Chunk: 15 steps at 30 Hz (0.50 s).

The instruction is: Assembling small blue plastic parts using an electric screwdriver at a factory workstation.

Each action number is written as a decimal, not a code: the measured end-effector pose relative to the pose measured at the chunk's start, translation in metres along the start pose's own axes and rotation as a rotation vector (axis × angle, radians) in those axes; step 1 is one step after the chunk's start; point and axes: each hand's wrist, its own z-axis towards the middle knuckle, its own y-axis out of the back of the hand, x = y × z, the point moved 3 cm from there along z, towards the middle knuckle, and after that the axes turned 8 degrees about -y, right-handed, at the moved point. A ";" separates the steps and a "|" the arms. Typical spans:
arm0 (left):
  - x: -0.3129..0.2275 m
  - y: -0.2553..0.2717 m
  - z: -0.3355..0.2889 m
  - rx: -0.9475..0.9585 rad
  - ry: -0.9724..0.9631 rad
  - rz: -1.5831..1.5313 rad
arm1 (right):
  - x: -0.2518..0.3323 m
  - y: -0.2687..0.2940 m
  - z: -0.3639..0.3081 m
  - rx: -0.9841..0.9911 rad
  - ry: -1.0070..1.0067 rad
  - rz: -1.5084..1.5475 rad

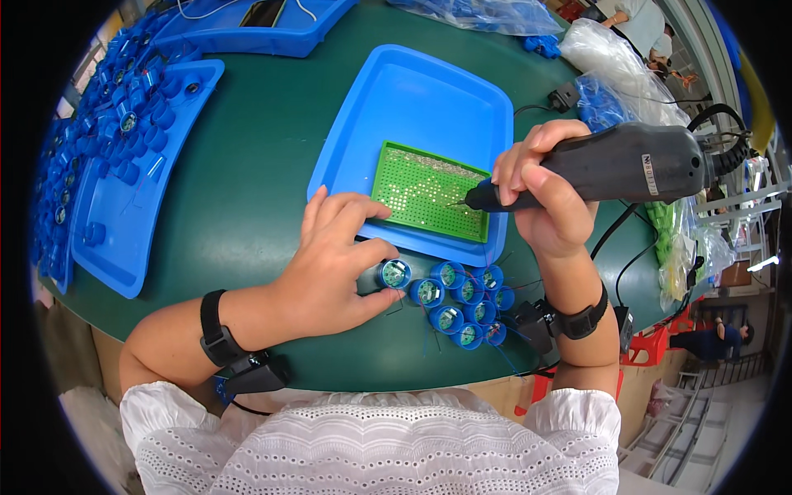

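My left hand (330, 268) is closed on a small round blue cup (394, 274) with a green circuit board inside, thumb and index finger on its sides. In my right hand (553, 186) is a black electric screwdriver (627, 165), held sideways with its bit pointing left. The bit's tip is over the right part of a green perforated screw tray (433, 194), which has small shiny screws in its holes and loose ones along its far edge; whether it touches a screw I cannot tell. Several more blue cups (469, 290) with boards and thin wires stand together right of my left hand.
Under the screw tray lies a large blue tray (396, 91). At the left, a blue tray (115, 256) and a heap of blue cups (124, 124). A blue bin (247, 41) holds a phone at the back. Clear plastic bags (610, 62) and black cables lie right.
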 end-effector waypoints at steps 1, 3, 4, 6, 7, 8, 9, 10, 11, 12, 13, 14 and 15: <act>0.000 0.000 0.000 0.005 0.004 0.000 | 0.000 0.000 0.000 0.001 -0.003 0.002; 0.000 0.000 0.000 0.009 0.010 -0.001 | 0.000 -0.001 0.000 0.008 -0.005 -0.007; 0.000 0.000 0.000 0.016 0.011 0.000 | 0.000 -0.001 0.000 0.013 -0.006 -0.016; 0.000 0.000 -0.001 0.022 0.013 0.001 | -0.001 -0.002 0.000 0.024 -0.008 -0.011; 0.000 0.000 -0.001 0.020 0.011 0.001 | -0.001 -0.003 0.000 0.034 -0.009 -0.005; 0.000 0.000 -0.001 0.018 0.010 0.000 | -0.001 -0.003 0.000 0.036 -0.010 -0.004; 0.001 0.000 -0.001 0.017 0.012 0.000 | 0.000 -0.005 -0.001 0.031 -0.001 -0.024; 0.000 0.000 -0.001 0.012 0.006 0.000 | 0.001 -0.006 -0.001 0.026 0.009 -0.044; 0.000 0.000 -0.001 0.007 0.001 0.000 | 0.001 -0.007 -0.001 0.028 0.007 -0.043; 0.000 0.000 -0.001 0.006 0.004 0.000 | 0.001 -0.009 -0.002 0.013 0.011 -0.060; 0.000 0.000 -0.001 0.000 0.003 -0.002 | 0.001 -0.010 -0.002 -0.002 0.016 -0.077; 0.000 0.000 -0.001 -0.007 0.001 -0.005 | 0.001 -0.011 -0.002 0.000 0.014 -0.075; 0.000 0.000 -0.001 -0.007 0.004 -0.006 | 0.001 -0.013 -0.002 0.009 0.019 -0.106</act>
